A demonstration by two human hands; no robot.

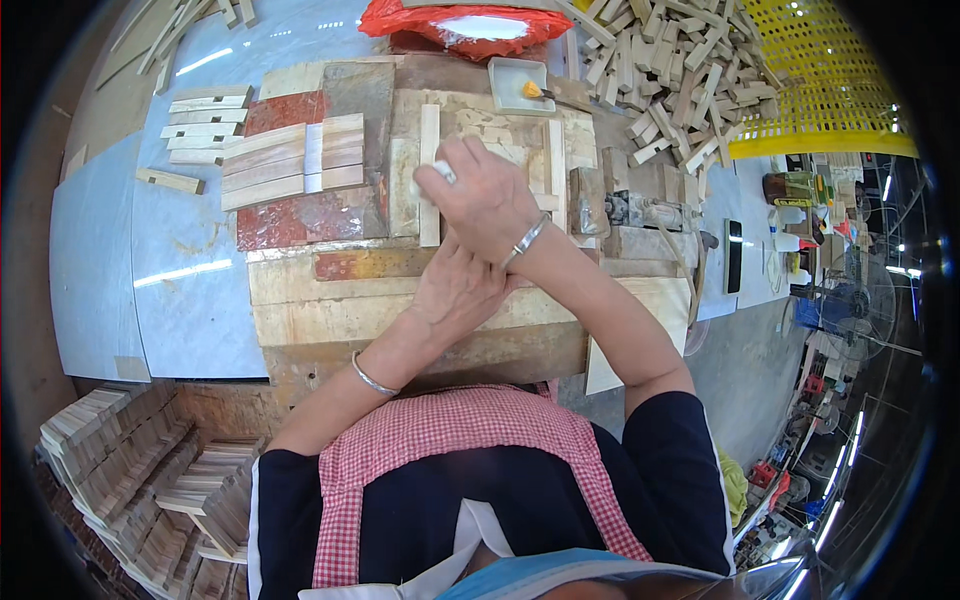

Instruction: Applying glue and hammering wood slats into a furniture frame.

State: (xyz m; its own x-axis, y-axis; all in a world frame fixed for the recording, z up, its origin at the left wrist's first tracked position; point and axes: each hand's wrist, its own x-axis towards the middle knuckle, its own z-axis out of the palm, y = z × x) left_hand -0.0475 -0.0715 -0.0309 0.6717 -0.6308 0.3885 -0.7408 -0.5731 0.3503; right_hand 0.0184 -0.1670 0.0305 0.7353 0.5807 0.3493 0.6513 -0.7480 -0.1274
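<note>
My right hand [487, 200] is closed around a small white thing [445, 172], mostly hidden by the fingers, so its kind does not show. It is over an upright wooden strip [429, 225] on the worn work board. Below it, my left hand [462, 287] lies close under the right wrist, near the board's near edge; its fingertips are hidden. To the right of my hands lies a second upright wooden strip [557, 160], with a short crosspiece [545, 202] against it. A clamp-like metal fixture [645, 210] sits farther right.
At left, wooden slats [265, 165] lie side by side near a stack of notched pieces [207, 130]. Beyond my hands stand a shallow white tray [508, 98] with a yellow lump and a red plastic-lined container [395, 18]. Loose wood blocks [680, 60] heap beside a yellow basket [820, 145]. A phone [734, 255] lies right.
</note>
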